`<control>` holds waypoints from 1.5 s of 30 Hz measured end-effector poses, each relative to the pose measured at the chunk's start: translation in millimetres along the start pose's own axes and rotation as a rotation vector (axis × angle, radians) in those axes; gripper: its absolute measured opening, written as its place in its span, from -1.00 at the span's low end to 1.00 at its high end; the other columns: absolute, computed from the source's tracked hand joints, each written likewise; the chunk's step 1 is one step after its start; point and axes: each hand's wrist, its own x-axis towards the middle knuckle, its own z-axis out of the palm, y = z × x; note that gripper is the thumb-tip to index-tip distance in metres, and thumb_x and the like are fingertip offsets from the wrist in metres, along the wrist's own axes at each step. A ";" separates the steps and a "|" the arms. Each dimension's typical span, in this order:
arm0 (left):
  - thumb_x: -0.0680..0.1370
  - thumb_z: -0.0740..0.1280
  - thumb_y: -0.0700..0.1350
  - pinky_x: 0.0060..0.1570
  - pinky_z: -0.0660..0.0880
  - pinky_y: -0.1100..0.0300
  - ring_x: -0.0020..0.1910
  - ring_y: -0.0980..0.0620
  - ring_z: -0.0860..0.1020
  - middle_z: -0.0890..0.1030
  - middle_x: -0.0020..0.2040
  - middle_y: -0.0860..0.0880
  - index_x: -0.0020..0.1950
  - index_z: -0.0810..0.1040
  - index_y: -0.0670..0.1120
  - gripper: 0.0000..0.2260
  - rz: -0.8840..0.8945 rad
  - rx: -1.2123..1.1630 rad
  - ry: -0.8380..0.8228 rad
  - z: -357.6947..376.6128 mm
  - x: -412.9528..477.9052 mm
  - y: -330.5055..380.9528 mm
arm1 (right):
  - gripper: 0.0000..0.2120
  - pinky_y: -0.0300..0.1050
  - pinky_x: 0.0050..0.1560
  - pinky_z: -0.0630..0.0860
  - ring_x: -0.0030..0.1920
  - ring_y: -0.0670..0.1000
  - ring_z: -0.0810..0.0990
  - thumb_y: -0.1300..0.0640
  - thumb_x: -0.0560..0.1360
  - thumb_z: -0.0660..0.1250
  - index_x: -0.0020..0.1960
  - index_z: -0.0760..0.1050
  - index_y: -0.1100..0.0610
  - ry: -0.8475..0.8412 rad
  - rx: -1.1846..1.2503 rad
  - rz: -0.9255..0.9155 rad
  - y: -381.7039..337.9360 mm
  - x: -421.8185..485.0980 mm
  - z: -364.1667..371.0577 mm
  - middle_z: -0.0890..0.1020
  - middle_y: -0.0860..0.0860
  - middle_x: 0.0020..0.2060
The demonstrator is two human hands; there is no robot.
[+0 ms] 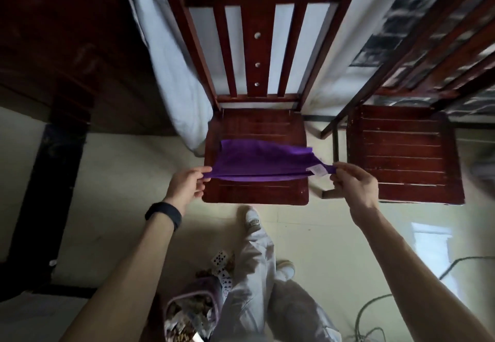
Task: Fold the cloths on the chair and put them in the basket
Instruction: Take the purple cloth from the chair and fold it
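A purple cloth (pixel 262 159) lies stretched across the seat of a dark red wooden chair (pixel 254 190). It is folded lengthwise, and a small white label shows near its right end. My left hand (pixel 187 183) pinches the cloth's left end at the seat's left edge. My right hand (pixel 353 181) pinches the right end, held just past the seat's right edge. A basket (pixel 192 307) with a pinkish rim stands on the floor near my left leg, with patterned cloth in it.
A second wooden chair (pixel 404 154) stands to the right. White bedding (pixel 176 87) hangs at the left of the chair back. Dark furniture (pixel 53 73) fills the left side. Cables (pixel 375 312) lie on the pale floor at lower right.
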 end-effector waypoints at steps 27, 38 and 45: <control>0.40 0.54 -0.01 -0.34 0.47 0.12 -0.28 -0.09 0.56 0.67 -0.30 0.01 -0.13 0.73 0.03 -0.91 1.061 1.400 0.316 -77.5 -121.9 96.7 | -0.70 -0.05 -0.46 0.56 -0.34 0.15 0.60 0.32 0.28 0.59 -0.05 0.63 0.13 -0.072 -1.204 -1.034 -99.7 -87.3 -101.1 0.62 0.03 -0.33; 0.64 0.20 0.02 0.04 0.38 0.07 0.09 -0.02 0.53 0.65 0.13 0.03 0.23 0.60 0.06 -0.74 0.976 1.475 0.311 -55.2 -45.4 162.0 | -0.81 -0.04 -0.22 0.48 -0.04 0.15 0.57 0.24 0.56 0.27 0.12 0.57 0.10 0.007 -1.253 -0.837 -167.5 -19.8 -46.1 0.61 0.07 -0.10; 0.48 0.47 -0.09 -0.14 0.37 0.06 -0.19 -0.11 0.57 0.70 -0.18 0.00 -0.04 0.72 0.02 -0.91 1.100 1.358 0.415 -54.2 -9.3 176.7 | -0.83 0.03 -0.32 0.54 -0.08 0.22 0.57 0.33 0.47 0.38 0.03 0.60 0.15 0.082 -1.125 -0.878 -183.7 9.0 -29.2 0.62 0.08 -0.10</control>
